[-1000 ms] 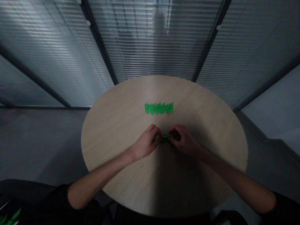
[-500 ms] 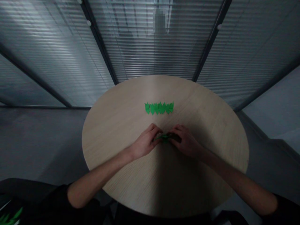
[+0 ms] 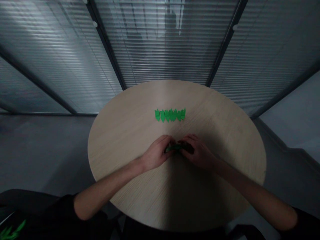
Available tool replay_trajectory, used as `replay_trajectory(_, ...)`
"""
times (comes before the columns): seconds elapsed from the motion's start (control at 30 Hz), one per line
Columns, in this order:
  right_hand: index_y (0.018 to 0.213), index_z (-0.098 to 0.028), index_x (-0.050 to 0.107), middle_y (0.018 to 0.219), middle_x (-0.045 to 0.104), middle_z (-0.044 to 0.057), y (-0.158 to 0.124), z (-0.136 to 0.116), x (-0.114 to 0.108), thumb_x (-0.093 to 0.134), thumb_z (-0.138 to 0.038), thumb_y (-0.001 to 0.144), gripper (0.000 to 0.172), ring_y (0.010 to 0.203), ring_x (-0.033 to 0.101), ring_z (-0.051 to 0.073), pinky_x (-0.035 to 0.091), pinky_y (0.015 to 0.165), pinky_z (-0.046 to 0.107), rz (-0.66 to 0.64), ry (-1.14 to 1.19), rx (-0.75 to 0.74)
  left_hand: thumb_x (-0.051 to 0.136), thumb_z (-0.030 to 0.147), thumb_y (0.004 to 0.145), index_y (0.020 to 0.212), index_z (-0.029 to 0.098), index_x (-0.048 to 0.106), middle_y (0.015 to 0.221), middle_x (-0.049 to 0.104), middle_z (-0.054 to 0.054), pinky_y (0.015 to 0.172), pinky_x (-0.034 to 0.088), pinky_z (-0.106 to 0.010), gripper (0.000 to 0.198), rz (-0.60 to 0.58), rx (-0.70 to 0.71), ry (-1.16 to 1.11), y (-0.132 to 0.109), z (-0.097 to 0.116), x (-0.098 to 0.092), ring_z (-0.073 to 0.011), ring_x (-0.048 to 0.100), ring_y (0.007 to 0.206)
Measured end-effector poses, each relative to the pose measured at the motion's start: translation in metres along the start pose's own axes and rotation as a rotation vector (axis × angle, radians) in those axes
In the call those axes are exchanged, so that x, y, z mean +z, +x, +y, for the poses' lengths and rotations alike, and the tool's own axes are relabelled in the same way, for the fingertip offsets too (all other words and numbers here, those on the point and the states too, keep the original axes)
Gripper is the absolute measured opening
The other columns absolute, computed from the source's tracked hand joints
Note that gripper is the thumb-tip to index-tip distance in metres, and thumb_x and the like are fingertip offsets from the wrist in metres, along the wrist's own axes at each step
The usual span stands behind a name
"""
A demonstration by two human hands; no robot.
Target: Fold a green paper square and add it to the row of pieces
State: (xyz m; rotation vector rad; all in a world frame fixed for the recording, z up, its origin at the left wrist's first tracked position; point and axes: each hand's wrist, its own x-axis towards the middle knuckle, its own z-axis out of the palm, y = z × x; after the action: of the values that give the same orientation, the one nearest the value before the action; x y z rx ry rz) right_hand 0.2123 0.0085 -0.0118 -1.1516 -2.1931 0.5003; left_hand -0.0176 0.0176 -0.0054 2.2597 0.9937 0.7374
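Between my two hands, low over the middle of the table, is a small piece of green folded paper (image 3: 178, 146); the fingers cover much of it and its exact shape is hard to make out. My left hand (image 3: 160, 151) pinches its left side with thumb and fingers. From the right, my right hand (image 3: 197, 150) grips the other side, fingers curled and thumb below. Just beyond the hands lies a row of several green folded paper pieces (image 3: 170, 115) with pointed ends, side by side and close together.
The round wooden table (image 3: 120, 133) stands before glass walls with blinds (image 3: 165, 53). More green pointed pieces (image 3: 12, 231) show at the lower left corner, beside a dark chair (image 3: 30, 196). A shadow falls across the table's near right part.
My left hand has shifted slightly to the right, closer to my right hand, and now covers more of the green paper. The row of green pieces has not moved.
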Motion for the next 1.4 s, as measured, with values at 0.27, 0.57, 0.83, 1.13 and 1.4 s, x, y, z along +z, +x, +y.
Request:
replay_trajectory(0.27, 0.095, -0.019, 0.071, 0.093, 0.072, 0.007, -0.004, -0.007, -0.005, 0.064, -0.017, 0.094, 0.008, 0.089, 0.065, 0.023, 0.052, 0.083, 0.038, -0.022, -0.052, -0.126, 0.053, 0.012, 0.089, 0.100, 0.018, 0.059, 0.096, 0.065, -0.009, 0.084, 0.050, -0.042, 0.014, 0.002, 0.182, 0.128, 0.000, 0.002, -0.004, -0.0252, 0.060, 0.092)
replay_trajectory(0.57, 0.104, -0.024, 0.077, 0.100, 0.077, 0.008, -0.013, -0.002, -0.009, 0.055, -0.016, 0.101, 0.023, 0.092, 0.064, 0.025, 0.049, 0.091, 0.044, -0.055, -0.364, -0.317, 0.062, 0.027, 0.093, 0.111, 0.015, 0.067, 0.110, 0.068, -0.014, 0.089, 0.052, -0.044, 0.022, -0.062, 0.241, 0.241, -0.002, 0.001, -0.005, -0.0295, 0.062, 0.101)
replay_trajectory(0.83, 0.108, -0.026, 0.078, 0.107, 0.076, 0.009, -0.015, -0.003, -0.012, 0.059, -0.022, 0.101, 0.021, 0.100, 0.064, 0.027, 0.052, 0.094, 0.047, -0.111, -0.245, -0.285, 0.055, 0.028, 0.103, 0.107, 0.018, 0.074, 0.109, 0.070, -0.013, 0.092, 0.052, -0.043, 0.023, -0.103, 0.256, 0.187, -0.003, 0.000, -0.007, -0.0268, 0.063, 0.100)
replay_trajectory(1.13, 0.105, -0.024, 0.079, 0.100, 0.073, 0.010, -0.014, -0.006, -0.010, 0.058, -0.020, 0.101, 0.021, 0.092, 0.063, 0.026, 0.054, 0.087, 0.044, -0.096, -0.220, -0.251, 0.049, 0.023, 0.104, 0.110, 0.015, 0.073, 0.102, 0.066, -0.013, 0.086, 0.055, -0.041, 0.026, -0.113, 0.238, 0.158, -0.006, 0.004, -0.004, -0.0260, 0.062, 0.096)
replay_trajectory(1.4, 0.100, -0.021, 0.073, 0.102, 0.072, 0.009, -0.013, -0.004, -0.004, 0.063, -0.019, 0.097, 0.011, 0.097, 0.065, 0.026, 0.053, 0.092, 0.043, -0.085, -0.195, -0.203, 0.049, 0.020, 0.104, 0.110, 0.014, 0.071, 0.102, 0.065, -0.012, 0.086, 0.057, -0.040, 0.023, -0.134, 0.224, 0.114, -0.005, 0.003, -0.003, -0.0247, 0.063, 0.095)
